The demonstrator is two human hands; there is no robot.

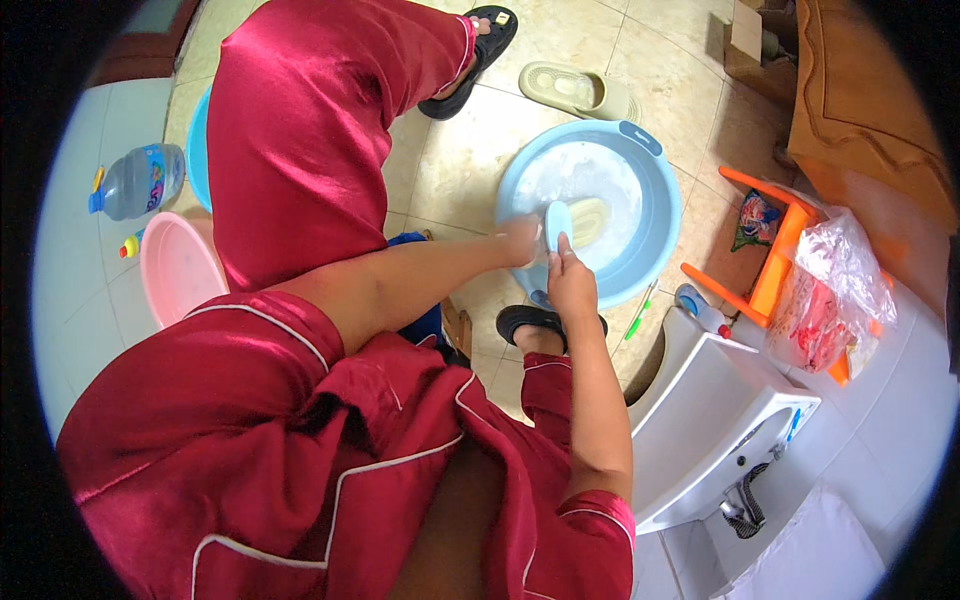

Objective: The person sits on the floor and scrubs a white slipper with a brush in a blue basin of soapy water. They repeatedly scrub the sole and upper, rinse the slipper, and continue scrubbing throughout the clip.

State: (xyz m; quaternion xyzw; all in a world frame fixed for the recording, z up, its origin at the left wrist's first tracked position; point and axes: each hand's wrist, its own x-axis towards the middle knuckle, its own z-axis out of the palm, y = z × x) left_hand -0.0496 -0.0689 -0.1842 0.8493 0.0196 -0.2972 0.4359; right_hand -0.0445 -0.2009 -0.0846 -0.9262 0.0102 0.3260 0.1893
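A light blue plastic basin (667, 232) with whitish, sudsy water stands on the tiled floor. My right hand (572, 281) grips a light blue brush (558, 219) by its handle end, above the basin's near side. Close beside the brush, my left hand (521, 238) is blurred at the basin's left rim; how its fingers lie cannot be told. A pale green slipper (589, 222) lies in the basin just past the brush. Another pale green slipper (559, 85) rests on the floor beyond the basin.
A pink basin (182, 266), part of a blue basin (198, 150) and a large water bottle (142, 181) stand at left. At right are a green-handled brush (638, 320), a bottle with a red cap (701, 310), a white washbasin (694, 442) and an orange plastic stool (784, 262) with a plastic bag (825, 300).
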